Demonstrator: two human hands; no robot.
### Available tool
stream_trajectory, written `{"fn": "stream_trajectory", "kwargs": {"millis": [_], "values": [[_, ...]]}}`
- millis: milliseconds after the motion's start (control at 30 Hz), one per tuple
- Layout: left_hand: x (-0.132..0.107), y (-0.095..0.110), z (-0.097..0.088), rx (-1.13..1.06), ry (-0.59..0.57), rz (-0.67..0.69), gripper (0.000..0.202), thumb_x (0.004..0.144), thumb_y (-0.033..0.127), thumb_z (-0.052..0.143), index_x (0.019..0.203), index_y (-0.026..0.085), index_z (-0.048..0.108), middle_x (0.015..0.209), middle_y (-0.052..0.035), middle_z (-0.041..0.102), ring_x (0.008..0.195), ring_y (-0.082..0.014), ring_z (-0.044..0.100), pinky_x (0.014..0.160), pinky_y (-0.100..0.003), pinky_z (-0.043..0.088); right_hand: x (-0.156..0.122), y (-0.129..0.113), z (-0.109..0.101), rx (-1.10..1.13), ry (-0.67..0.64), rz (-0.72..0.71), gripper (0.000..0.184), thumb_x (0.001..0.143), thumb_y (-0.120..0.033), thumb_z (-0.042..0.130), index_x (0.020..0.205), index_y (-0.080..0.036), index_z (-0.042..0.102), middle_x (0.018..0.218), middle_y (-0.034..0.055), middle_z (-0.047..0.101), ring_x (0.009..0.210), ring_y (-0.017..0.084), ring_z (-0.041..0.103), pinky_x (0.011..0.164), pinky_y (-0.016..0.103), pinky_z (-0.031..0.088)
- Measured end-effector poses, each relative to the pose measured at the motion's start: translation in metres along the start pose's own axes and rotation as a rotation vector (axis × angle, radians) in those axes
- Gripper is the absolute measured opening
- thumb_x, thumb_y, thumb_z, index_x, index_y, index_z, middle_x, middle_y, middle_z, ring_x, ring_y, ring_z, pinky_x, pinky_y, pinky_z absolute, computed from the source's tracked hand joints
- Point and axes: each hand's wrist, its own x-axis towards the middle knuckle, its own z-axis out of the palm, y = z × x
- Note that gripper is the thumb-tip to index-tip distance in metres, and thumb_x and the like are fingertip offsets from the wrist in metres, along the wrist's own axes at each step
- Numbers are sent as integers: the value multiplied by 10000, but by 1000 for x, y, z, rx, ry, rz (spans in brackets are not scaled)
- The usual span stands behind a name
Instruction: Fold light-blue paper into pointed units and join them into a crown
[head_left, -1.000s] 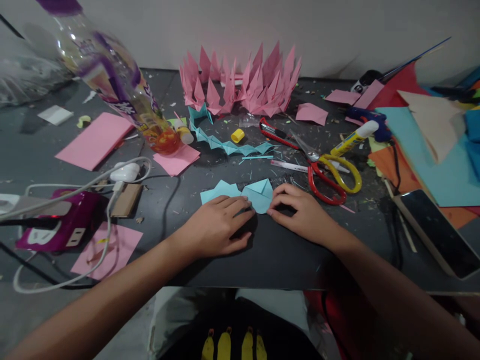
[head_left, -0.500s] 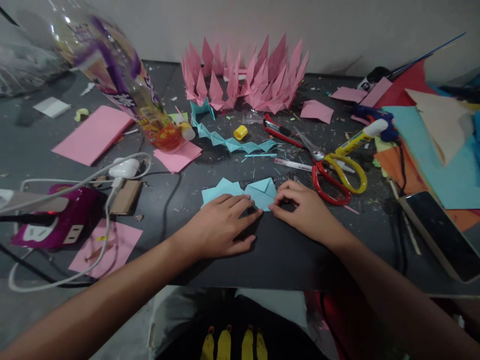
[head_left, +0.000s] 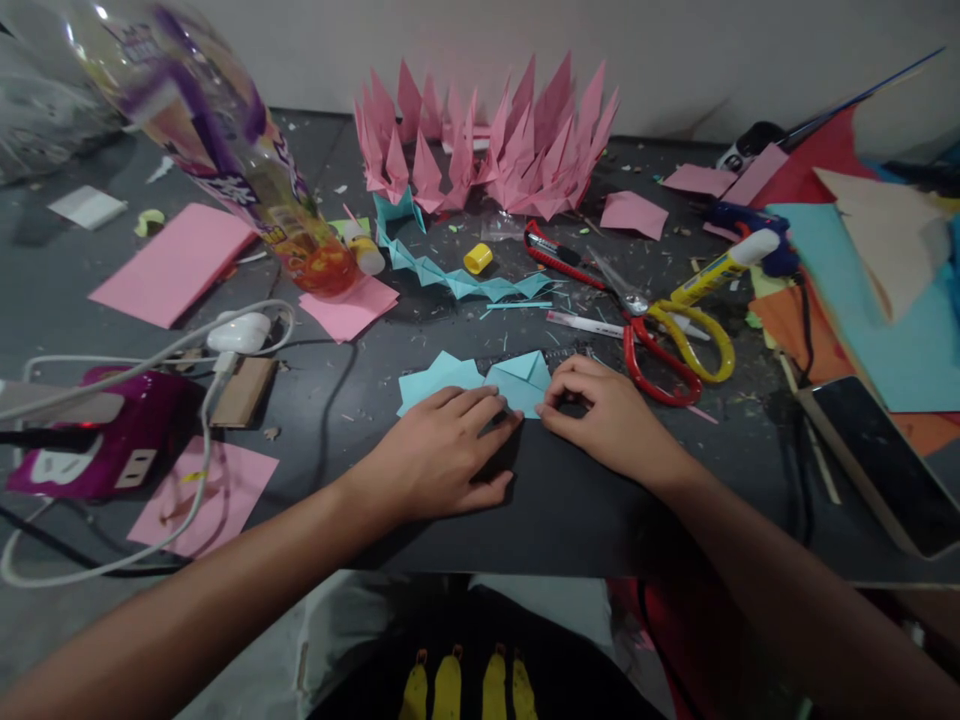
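Note:
A light blue folded paper (head_left: pixel 519 378) lies on the dark table in front of me, with a triangular flap at its upper right. Pinched at its right edge by thumb and forefinger, it is held by my right hand (head_left: pixel 600 410). My left hand (head_left: pixel 446 445) rests flat with fingers spread, its fingertips on the paper's left side. Partly beneath and beyond the left fingers is another pointed blue folded paper (head_left: pixel 437 380). Behind these lies a zigzag strip of blue folded pieces (head_left: pixel 461 283).
Pink spiky folded paper (head_left: pixel 544 150) stands at the back. Scissors (head_left: pixel 639 310), a utility knife (head_left: pixel 562 262) and a glue stick (head_left: pixel 724 268) lie right of centre. A phone (head_left: pixel 885 465) sits at the right. On the left are a tilted plastic bottle (head_left: pixel 247 180) and a purple power adapter (head_left: pixel 105 430) with cables.
The whole view has shifted slightly, so things on the table appear a little further left and higher. Both hands keep nearly the same pose on the blue paper.

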Motion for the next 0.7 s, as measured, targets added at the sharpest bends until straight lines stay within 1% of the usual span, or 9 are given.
{"fn": "stream_trajectory", "kwargs": {"millis": [233, 333, 467, 567, 633, 700], "values": [[-1, 1, 0, -8, 4, 2, 428, 829, 393, 514, 1126, 89, 569, 1119, -165, 593, 1134, -288, 514, 931, -404, 440, 1, 0, 0, 14, -3, -6, 113, 718, -141, 594, 626, -190, 552, 749, 4, 541, 679, 129, 523, 641, 262, 418], [-3, -4, 0, -30, 30, 23, 392, 838, 390, 500, 1088, 102, 590, 1151, -158, 597, 1106, -273, 544, 931, -402, 444, 1, 1, 0, 12, -2, -2, 113, 718, -155, 602, 623, -193, 553, 744, 4, 542, 671, 129, 519, 630, 262, 417], [-4, -8, 0, -79, 82, 42, 346, 868, 365, 436, 1008, 100, 608, 1149, -150, 611, 1051, -245, 583, 915, -389, 457, 1, 1, 0, 14, 1, -2, 117, 718, -161, 602, 619, -194, 551, 739, 4, 541, 668, 130, 514, 627, 265, 414], [-3, -6, 0, -50, 82, 31, 374, 862, 371, 452, 1086, 104, 590, 1128, -150, 614, 1018, -261, 596, 878, -400, 472, 1, 1, -1, 19, -11, 11, 112, 712, -144, 603, 622, -190, 553, 750, 4, 544, 681, 130, 520, 638, 265, 412], [-1, -3, 0, -14, 67, 18, 404, 850, 389, 481, 1137, 121, 576, 1114, -144, 614, 1038, -274, 582, 872, -404, 470, 1, 0, -1, 19, -18, 15, 114, 709, -134, 602, 623, -188, 552, 753, 4, 544, 685, 129, 520, 641, 264, 409], [0, -1, 0, 1, 48, 6, 417, 841, 409, 500, 1136, 126, 584, 1104, -139, 613, 1075, -281, 557, 884, -404, 462, 1, -1, -1, 17, -20, 14, 117, 710, -133, 603, 622, -188, 549, 753, 2, 541, 680, 127, 515, 636, 262, 406]]}}
